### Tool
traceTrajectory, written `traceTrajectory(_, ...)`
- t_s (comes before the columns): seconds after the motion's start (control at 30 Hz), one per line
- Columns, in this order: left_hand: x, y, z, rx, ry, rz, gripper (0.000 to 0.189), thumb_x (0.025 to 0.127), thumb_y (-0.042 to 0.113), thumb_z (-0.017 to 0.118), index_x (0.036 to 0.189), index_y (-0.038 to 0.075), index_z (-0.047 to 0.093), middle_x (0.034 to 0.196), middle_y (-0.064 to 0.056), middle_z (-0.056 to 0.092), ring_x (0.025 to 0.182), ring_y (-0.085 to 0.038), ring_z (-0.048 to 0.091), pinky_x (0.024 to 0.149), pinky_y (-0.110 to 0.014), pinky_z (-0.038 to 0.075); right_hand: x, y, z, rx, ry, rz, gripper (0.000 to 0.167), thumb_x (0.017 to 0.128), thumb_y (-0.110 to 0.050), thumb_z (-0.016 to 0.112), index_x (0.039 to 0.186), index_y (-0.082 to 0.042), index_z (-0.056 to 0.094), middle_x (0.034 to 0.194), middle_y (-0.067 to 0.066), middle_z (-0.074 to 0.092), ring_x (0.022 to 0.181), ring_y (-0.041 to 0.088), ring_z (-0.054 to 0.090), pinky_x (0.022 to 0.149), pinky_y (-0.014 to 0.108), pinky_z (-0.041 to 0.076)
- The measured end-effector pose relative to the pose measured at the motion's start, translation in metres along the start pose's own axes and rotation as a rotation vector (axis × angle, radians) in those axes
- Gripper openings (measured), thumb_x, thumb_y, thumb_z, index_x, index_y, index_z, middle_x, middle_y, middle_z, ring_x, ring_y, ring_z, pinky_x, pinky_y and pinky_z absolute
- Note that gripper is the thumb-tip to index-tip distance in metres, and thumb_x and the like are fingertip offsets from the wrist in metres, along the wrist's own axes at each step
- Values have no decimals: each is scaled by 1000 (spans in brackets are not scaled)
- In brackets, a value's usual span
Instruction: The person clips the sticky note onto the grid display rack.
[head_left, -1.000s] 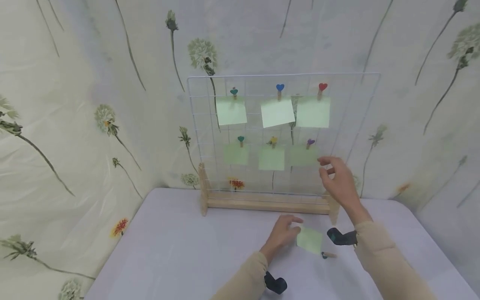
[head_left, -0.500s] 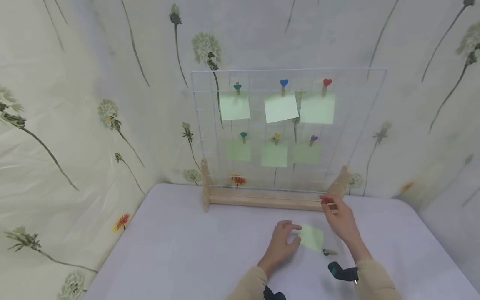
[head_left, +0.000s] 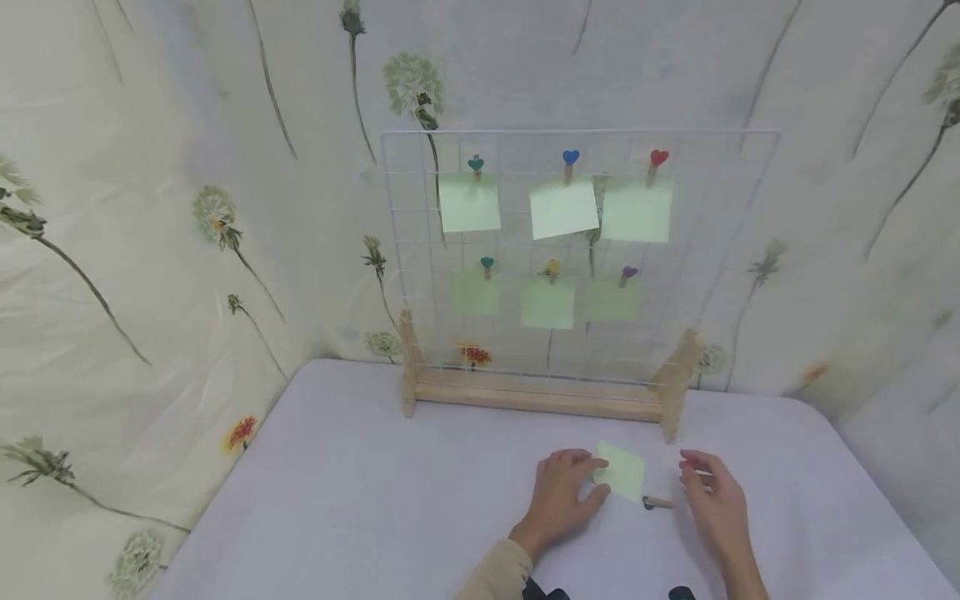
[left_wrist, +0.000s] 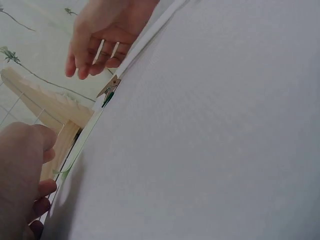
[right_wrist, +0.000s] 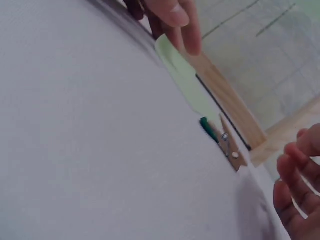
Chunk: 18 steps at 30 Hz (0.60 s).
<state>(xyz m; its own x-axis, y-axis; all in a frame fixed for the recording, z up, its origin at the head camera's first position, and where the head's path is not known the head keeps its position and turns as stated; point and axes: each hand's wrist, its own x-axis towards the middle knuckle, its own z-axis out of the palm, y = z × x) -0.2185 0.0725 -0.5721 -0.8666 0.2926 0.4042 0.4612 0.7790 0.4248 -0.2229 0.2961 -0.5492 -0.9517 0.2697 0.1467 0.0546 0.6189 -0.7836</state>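
A pale green paper note [head_left: 622, 472] lies on the table, its left end curling up in the right wrist view. My left hand [head_left: 558, 493] touches that end with the fingertips, thumb and fingers apart. Just right of the note rests a small wooden clothespin [right_wrist: 226, 144] with a dark green end. Beyond it my right hand [head_left: 718, 504] hovers, fingers loosely bent and holding nothing. Behind them stands a white wire grid [head_left: 517, 250] in a wooden base, with two rows of green notes [head_left: 548, 302] hung from heart-topped clothespins [head_left: 571, 158].
The grid's wooden base [head_left: 536, 395] spans the back of the white-covered table [head_left: 360, 483]. Its right foot [head_left: 678, 383] stands behind the loose note and clothespin. Flower-patterned fabric [head_left: 225, 100] hangs behind and at the left.
My right hand has come down from beside the lower right hanging note to the table, right of the clothespin. The left hand stays at the loose note, its thumb slightly lower.
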Motion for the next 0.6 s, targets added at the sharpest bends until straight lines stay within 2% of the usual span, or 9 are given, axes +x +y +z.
traceTrajectory(0.13,-5,-1,2,48,-3,42,34,93,45,48,123,34,59,126,8,57,120,-12,48,100,-37,37,-11,17,4,35,65,127,38,100,-33,39,130,-13,51,125,10,57,89,-3,52,69,11,42)
traceTrajectory(0.2,-8,0,1,63,-21,60,34,94,46,47,123,34,58,126,9,57,120,-11,48,99,-36,37,-16,24,6,46,77,159,38,100,-32,39,131,-13,50,126,10,56,83,-12,45,68,10,43)
traceTrajectory(0.27,-11,0,-2,64,-39,73,35,94,47,46,123,34,58,126,9,57,119,-11,47,98,-35,37,-19,28,8,44,83,158,37,100,-32,39,130,-14,51,124,9,58,80,-15,43,68,11,43)
traceTrajectory(0.33,-12,1,-5,63,-45,79,35,94,47,47,123,33,59,126,9,57,119,-11,47,97,-35,37,-19,29,10,16,81,128,36,100,-32,38,128,-15,52,122,8,58,83,-10,47,71,15,44)
traceTrajectory(0.43,-10,0,-8,83,-33,77,34,94,45,47,121,31,60,126,9,57,120,-11,47,98,-35,36,-15,28,12,-2,88,57,34,100,-33,39,125,-16,55,118,8,61,93,8,56,78,25,44)
traceTrajectory(0.53,-5,0,-7,94,-20,71,33,94,43,48,120,29,62,127,9,57,120,-11,48,100,-34,36,-10,27,12,-16,85,17,33,100,-31,38,123,-14,55,117,10,62,102,23,58,83,34,45)
traceTrajectory(0.6,-2,0,-4,88,-9,78,32,94,40,49,120,27,63,126,9,58,120,-11,49,100,-33,36,-7,28,11,-12,72,7,32,100,-28,38,123,-12,55,118,12,62,106,28,57,86,41,45)
